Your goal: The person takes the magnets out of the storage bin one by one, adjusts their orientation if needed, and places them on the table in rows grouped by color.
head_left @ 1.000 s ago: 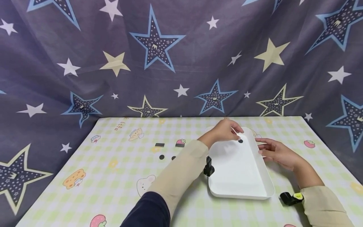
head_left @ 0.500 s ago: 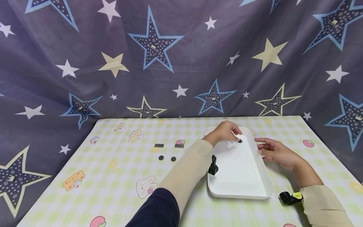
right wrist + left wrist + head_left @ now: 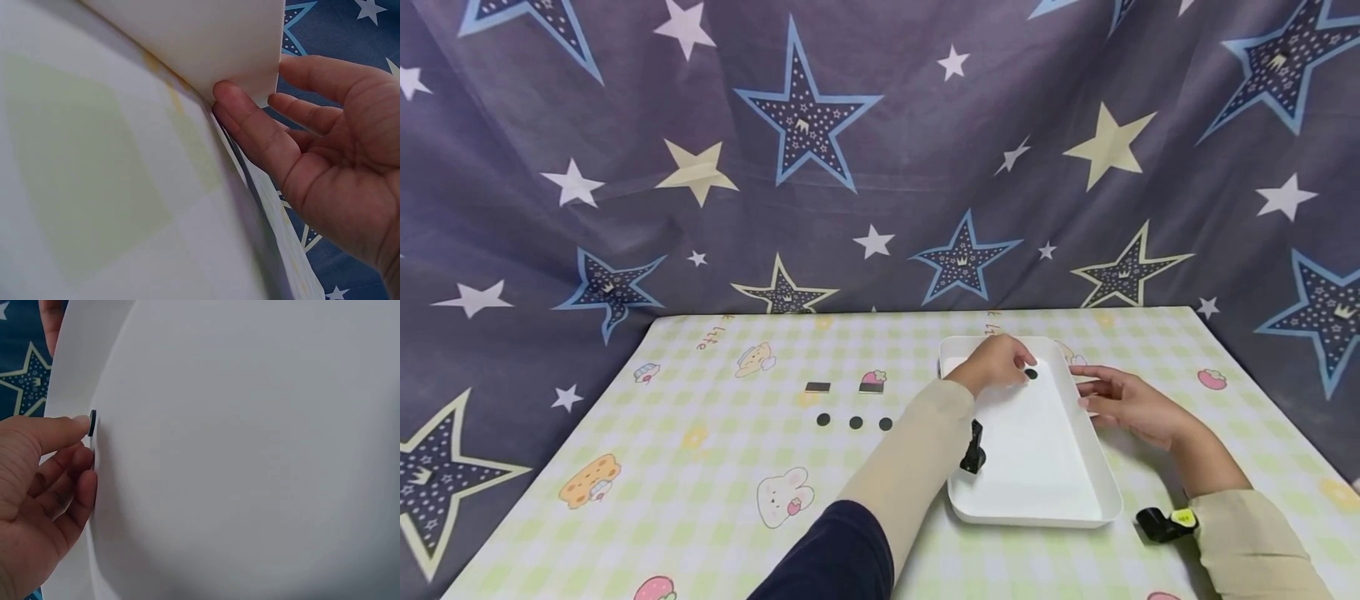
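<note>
Inside the white tray point(image 3: 1030, 475), near its far right corner, my left hand point(image 3: 1000, 363) holds a small black disc point(image 3: 1032, 374) at its thumb tip, low at the tray floor. From the left wrist view the disc point(image 3: 92, 423) looks like a thin dark sliver beside the thumb, with the other fingers curled below. My right hand point(image 3: 1131, 404) touches the outer right wall of the tray. Its fingers are loosely extended, and the thumb point(image 3: 232, 97) lies on the tray's white side in the right wrist view.
Left of the tray lie two black rectangular strips point(image 3: 817, 387) and a row of three black discs point(image 3: 856, 422), the last close to the left sleeve point(image 3: 917, 442). A checked cloth point(image 3: 700, 517) covers the table; a star-patterned curtain point(image 3: 880, 167) hangs behind.
My left wrist and forearm have moved right, the hand dropping slightly over the disc, which stays in place. The third disc on the cloth has come into view. My right hand stays at the tray wall.
</note>
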A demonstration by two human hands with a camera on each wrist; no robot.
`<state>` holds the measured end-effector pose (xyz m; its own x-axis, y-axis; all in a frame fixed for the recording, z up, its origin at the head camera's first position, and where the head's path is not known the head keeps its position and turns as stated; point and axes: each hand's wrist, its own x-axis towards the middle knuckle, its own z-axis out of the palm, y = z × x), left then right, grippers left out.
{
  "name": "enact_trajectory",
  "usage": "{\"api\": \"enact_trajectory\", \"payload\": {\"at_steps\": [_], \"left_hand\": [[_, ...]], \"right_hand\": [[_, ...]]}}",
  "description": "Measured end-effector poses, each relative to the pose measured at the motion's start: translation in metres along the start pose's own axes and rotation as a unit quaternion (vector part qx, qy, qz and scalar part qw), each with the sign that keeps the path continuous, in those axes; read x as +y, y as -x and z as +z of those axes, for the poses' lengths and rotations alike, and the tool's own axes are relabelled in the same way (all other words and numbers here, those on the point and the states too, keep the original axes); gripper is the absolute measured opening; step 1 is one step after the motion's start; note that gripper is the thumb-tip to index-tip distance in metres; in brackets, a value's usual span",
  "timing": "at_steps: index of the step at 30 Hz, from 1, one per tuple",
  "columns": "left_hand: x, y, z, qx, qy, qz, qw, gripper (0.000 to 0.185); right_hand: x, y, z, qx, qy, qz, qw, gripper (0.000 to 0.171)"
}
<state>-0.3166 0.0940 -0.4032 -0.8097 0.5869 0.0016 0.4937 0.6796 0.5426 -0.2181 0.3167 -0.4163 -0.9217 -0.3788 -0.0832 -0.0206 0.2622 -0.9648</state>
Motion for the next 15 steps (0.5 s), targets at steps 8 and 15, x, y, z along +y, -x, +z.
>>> {"api": "enact_trajectory", "payload": {"at_steps": [8,15], "left_hand": [[-0.0011,0.0010,0.0053,-0.003,-0.049,-0.011,0.9987,0.029],[-0.0012,-0.0002,0.0083,-0.011,-0.069,-0.005,0.9976,0.026]], "right_hand": [[0.0000,0.0005,0.0014,0.001,-0.001,-0.004,1.000,0.065],[0.0009,0.0002,0.0009,0.002,-0.003,-0.004,1.000,0.065]]}}
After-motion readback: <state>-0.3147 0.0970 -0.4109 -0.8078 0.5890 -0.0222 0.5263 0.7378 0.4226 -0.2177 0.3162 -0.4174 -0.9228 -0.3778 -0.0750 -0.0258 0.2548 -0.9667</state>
